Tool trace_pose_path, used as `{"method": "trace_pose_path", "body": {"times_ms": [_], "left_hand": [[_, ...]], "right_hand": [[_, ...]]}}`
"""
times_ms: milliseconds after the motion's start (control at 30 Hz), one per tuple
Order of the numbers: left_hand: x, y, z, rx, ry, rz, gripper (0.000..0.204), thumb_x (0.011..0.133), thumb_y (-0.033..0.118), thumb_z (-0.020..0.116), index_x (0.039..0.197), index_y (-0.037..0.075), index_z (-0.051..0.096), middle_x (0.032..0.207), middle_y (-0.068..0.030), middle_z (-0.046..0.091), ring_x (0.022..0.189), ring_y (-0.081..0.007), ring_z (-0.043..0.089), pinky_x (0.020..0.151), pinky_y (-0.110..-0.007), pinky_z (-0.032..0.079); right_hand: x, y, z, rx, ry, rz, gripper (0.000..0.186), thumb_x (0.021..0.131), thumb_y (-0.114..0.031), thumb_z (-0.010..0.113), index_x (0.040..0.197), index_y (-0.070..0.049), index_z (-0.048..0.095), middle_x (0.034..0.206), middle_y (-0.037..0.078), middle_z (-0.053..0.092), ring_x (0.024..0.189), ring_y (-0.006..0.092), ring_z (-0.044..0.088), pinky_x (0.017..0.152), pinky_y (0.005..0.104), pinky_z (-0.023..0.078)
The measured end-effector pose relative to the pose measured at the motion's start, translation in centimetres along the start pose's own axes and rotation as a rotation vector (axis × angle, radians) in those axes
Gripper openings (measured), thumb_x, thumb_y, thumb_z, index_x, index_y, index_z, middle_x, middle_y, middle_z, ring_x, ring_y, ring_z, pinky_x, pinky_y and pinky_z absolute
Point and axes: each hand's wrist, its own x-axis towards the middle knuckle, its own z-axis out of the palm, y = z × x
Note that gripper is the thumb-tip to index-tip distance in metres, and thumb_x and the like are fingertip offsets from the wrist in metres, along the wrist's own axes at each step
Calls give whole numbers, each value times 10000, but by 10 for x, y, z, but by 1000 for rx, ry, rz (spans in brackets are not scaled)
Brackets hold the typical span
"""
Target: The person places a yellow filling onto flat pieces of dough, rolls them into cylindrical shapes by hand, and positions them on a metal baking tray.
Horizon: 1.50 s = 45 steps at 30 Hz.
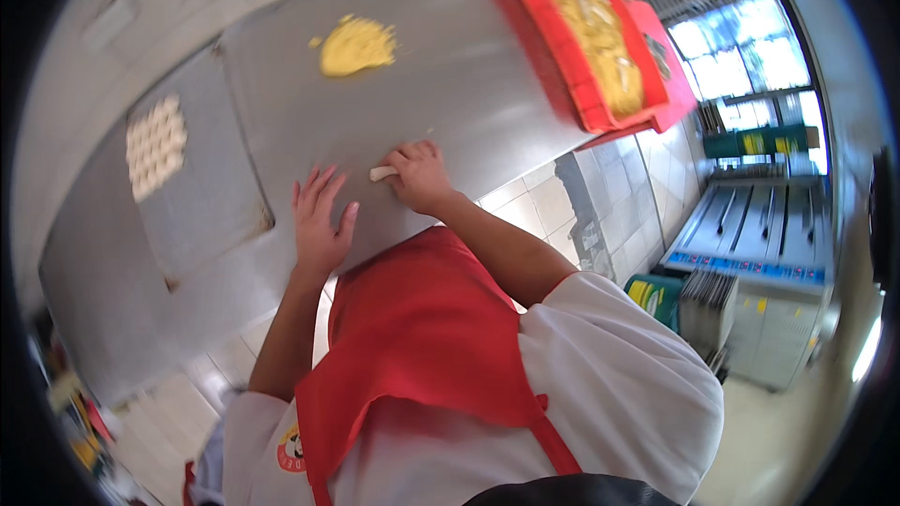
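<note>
A small pale piece of dough (381, 173) lies at the fingertips of my right hand (419, 178), whose fingers curl over it on the steel table (422, 75). Just to its left, my left hand (321, 220) rests low over the tabletop with its fingers spread and nothing in them. Beyond both hands sits a loose yellow, crumbly heap (358, 47). Rows of small pale dough pieces (157, 147) stand close together on a flat metal sheet (202, 215) at the left.
A red tray (581, 117) of yellow filling-like mass stands at the table's far right, beside another red container (670, 98). The table's near edge runs by my red apron (422, 309). On the right, a light-coloured machine (773, 319) stands on the floor near a green bin (652, 295).
</note>
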Motion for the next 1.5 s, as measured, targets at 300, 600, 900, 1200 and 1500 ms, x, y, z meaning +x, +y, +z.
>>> {"method": "trace_pose_path", "body": {"times_ms": [300, 600, 900, 1200, 1500], "left_hand": [[41, 29, 50, -151, -199, -8, 536, 983, 184, 748, 1484, 54, 608, 1581, -170, 562, 1499, -392, 492, 1260, -529, 369], [73, 22, 121, 308, -547, 240, 706, 1025, 496, 640, 1662, 267, 440, 1747, -83, 371, 1638, -377, 271, 1272, -746, 155], [259, -84, 88, 51, 330, -436, 598, 1126, 354, 530, 1651, 85, 432, 1651, -213, 473, 1538, -397, 441, 1263, -517, 358], [282, -114, 111, -454, 227, -418, 674, 1130, 371, 546, 1681, 37, 348, 1625, -241, 473, 1448, -372, 529, 1206, -449, 434], [276, -99, 107, -241, 325, -411, 526, 1124, 260, 533, 1582, 16, 446, 1575, -284, 433, 1396, -456, 518, 1145, -469, 484]], "right_hand": [[14, 232, -198, 1634, 956, 406, 430, 1125, -292, 551, 1418, 20, 594, 1325, 162, 700, 1213, 308, 691, 1110, 495, 539], [-41, 174, -53, 150, 74, -244, 634, 985, -308, 739, 1549, -79, 561, 1632, 190, 520, 1503, 412, 493, 1238, 542, 396], [164, 145, -7, 422, 58, -548, 465, 1012, -241, 712, 1442, -77, 647, 1506, 138, 631, 1430, 361, 566, 1175, 474, 473], [339, 147, -46, 803, 31, -196, 515, 1096, -337, 630, 1528, -60, 578, 1472, 208, 652, 1411, 388, 580, 1204, 424, 425], [327, 132, -26, 947, -95, -483, 453, 1133, -229, 535, 1527, -8, 569, 1449, 177, 672, 1345, 270, 637, 1142, 400, 486]]}}
